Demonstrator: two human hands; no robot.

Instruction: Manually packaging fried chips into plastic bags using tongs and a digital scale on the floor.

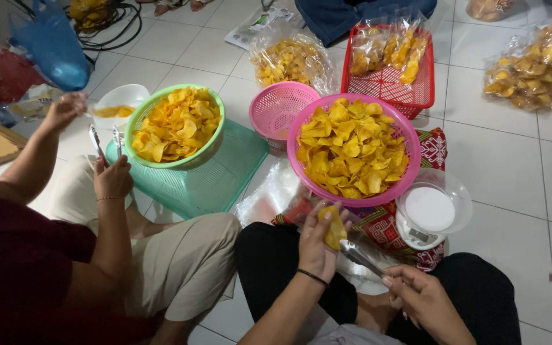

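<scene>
Chips (334,225), a small stack of yellow ones, sit in the left hand (317,246), right below the rim of the big pink basket (301,128) that's heaped with the same chips. Fingers on that hand are curled up around the stack, thumb on the near side, so it's a loose cupped grip rather than a tight pinch. A clear plastic bag (269,191) is spread on the floor just beside that hand.

Right hand (420,297) has metal tongs (360,257) in it, fingers folded around the handle end, and the tips point up toward the chips in the other hand. Can't tell if the tong tips actually touch the stack.

Just right of the pink basket there's a small white kitchen scale (426,214) on a red patterned cloth (439,147).

Another person sits to the left, one hand (111,179) closed around a second pair of tongs (95,142) next to a green basket (215,108) of chips. Behind are a smaller empty pink basket (280,105) and a red crate (391,89) with bagged chips.
</scene>
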